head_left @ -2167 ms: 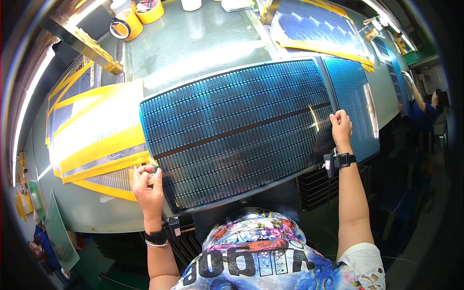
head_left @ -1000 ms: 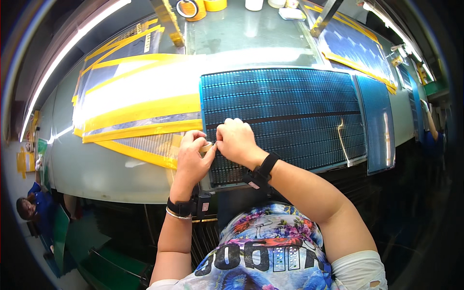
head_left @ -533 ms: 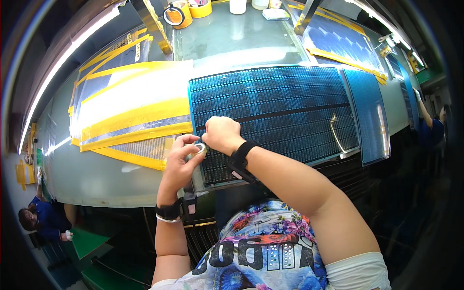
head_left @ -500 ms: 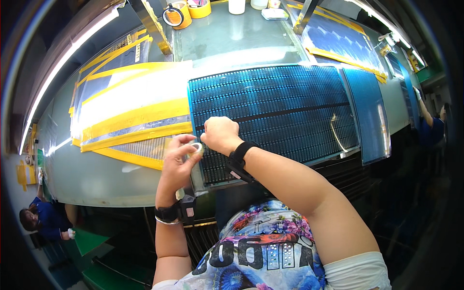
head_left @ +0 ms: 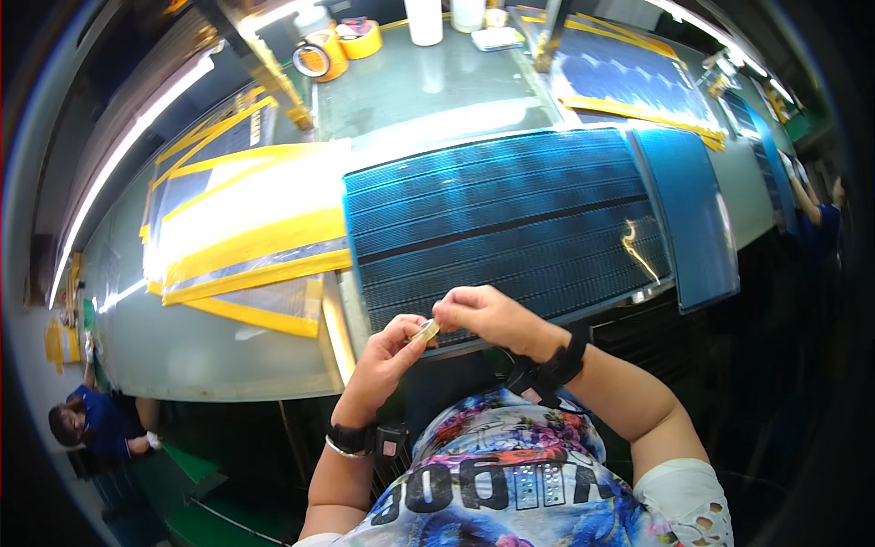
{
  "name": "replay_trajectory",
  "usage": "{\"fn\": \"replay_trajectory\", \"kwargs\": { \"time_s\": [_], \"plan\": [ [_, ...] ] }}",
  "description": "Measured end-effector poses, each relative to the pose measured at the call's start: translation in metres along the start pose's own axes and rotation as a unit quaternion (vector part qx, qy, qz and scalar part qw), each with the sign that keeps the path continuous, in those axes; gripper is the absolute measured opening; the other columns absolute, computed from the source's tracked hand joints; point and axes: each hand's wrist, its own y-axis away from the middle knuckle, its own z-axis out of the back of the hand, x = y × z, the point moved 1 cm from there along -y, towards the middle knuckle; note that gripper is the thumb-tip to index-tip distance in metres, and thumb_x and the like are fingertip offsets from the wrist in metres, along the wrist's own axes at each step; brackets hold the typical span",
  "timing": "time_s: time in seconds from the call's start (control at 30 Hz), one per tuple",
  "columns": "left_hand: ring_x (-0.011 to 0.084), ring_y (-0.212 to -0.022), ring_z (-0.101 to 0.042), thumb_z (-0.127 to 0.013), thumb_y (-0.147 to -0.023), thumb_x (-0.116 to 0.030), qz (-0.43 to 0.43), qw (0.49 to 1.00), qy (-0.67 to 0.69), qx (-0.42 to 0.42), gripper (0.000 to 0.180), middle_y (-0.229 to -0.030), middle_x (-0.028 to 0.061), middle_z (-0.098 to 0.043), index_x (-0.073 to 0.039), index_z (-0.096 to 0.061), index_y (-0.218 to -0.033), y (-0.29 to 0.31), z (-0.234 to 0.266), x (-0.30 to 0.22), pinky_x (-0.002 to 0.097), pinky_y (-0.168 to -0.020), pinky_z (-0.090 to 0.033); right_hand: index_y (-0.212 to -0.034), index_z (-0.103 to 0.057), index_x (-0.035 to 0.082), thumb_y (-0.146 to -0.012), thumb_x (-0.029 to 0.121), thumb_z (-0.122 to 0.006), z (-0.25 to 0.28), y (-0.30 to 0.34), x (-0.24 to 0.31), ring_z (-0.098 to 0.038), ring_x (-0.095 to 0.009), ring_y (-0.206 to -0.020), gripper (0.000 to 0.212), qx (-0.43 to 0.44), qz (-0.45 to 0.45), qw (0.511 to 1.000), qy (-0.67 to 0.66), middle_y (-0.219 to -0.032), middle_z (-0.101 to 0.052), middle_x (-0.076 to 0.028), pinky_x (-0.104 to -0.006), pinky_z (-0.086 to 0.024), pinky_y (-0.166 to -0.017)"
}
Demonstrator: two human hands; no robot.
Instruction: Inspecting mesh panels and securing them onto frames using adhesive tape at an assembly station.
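Note:
Over the near edge of a dark blue gridded panel (head_left: 510,223), my two hands meet at a small roll of clear, yellowish tape (head_left: 425,332). My left hand (head_left: 386,357) holds the roll between thumb and fingers. Closed in a pinch, my right hand (head_left: 497,321) has its fingertips at the roll's upper right side; whether a loose tape end is between them is too small to see. The panel lies flat on the glass-like tabletop (head_left: 219,356), its dark band running across the middle.
Left of the panel lie clear sheets edged with yellow tape (head_left: 255,235). A narrower blue panel (head_left: 697,223) lies right. Large orange tape rolls (head_left: 330,56) and white cups (head_left: 424,23) stand at the back, near metal posts (head_left: 550,38). Co-workers (head_left: 100,424) are at both sides.
Both hands have moved right and nearer to me, from the panel's left edge to its near edge. The right hand has come down from above the panel to the roll.

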Motion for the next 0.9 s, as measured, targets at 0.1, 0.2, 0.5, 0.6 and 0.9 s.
{"fn": "replay_trajectory", "kwargs": {
  "time_s": [0.1, 0.2, 0.5, 0.6, 0.9],
  "plan": [
    [0.0093, -0.097, -0.054, -0.061, -0.098, -0.013, 0.016, 0.998, -0.051, 0.029, 0.014, -0.114, 0.0031, -0.054, 0.001, -0.065, -0.101, -0.003, -0.013, 0.001, 0.0237, -0.084, -0.043, -0.089, -0.067, 0.000, -0.093, 0.019, -0.067, 0.005, 0.018, -0.009, -0.054, -0.006, -0.073, 0.019, -0.035, 0.022, 0.998, 0.044, -0.079, -0.064, 0.000, -0.0248, -0.044, -0.065],
    [0.0135, -0.098, -0.056, -0.067, -0.094, -0.015, -0.019, 0.983, -0.184, 0.014, 0.015, -0.113, 0.0068, -0.055, -0.001, -0.067, -0.089, -0.002, -0.020, 0.006, 0.0252, -0.085, -0.044, -0.085, -0.064, 0.001, -0.089, 0.014, -0.065, 0.011, 0.038, -0.019, -0.057, -0.016, -0.069, 0.014, -0.108, 0.071, 0.983, 0.132, -0.074, -0.061, -0.008, -0.0327, -0.046, -0.065],
    [0.0254, -0.093, -0.053, -0.074, -0.084, -0.018, -0.107, 0.865, -0.424, -0.247, 0.034, -0.095, 0.0117, -0.055, 0.000, -0.053, -0.065, 0.035, 0.053, 0.006, 0.0364, -0.087, -0.041, -0.083, -0.057, 0.002, -0.090, 0.011, -0.060, 0.214, 0.162, -0.007, -0.059, -0.038, -0.084, 0.012, -0.548, 0.052, 0.689, 0.471, -0.084, -0.060, -0.017, -0.0469, -0.046, -0.076],
    [0.0250, -0.094, -0.051, -0.075, -0.083, -0.018, -0.088, 0.871, -0.415, -0.247, 0.039, -0.095, 0.0114, -0.053, 0.000, -0.047, -0.063, 0.037, 0.060, 0.016, 0.0361, -0.087, -0.040, -0.087, -0.056, 0.003, -0.091, 0.013, -0.061, 0.259, 0.187, -0.019, -0.057, -0.038, -0.092, 0.012, -0.546, 0.044, 0.659, 0.516, -0.091, -0.060, -0.015, -0.0469, -0.045, -0.080],
    [0.0196, -0.088, -0.047, -0.075, -0.083, -0.014, -0.072, 0.878, -0.405, -0.245, 0.040, -0.097, 0.0090, -0.051, -0.003, -0.042, -0.063, 0.023, 0.051, 0.016, 0.0300, -0.072, -0.035, -0.089, -0.056, 0.004, -0.092, 0.016, -0.062, 0.278, 0.179, -0.032, -0.057, -0.038, -0.093, 0.013, -0.552, 0.006, 0.638, 0.538, -0.093, -0.060, -0.015, -0.0476, -0.045, -0.085]
  ]
}}
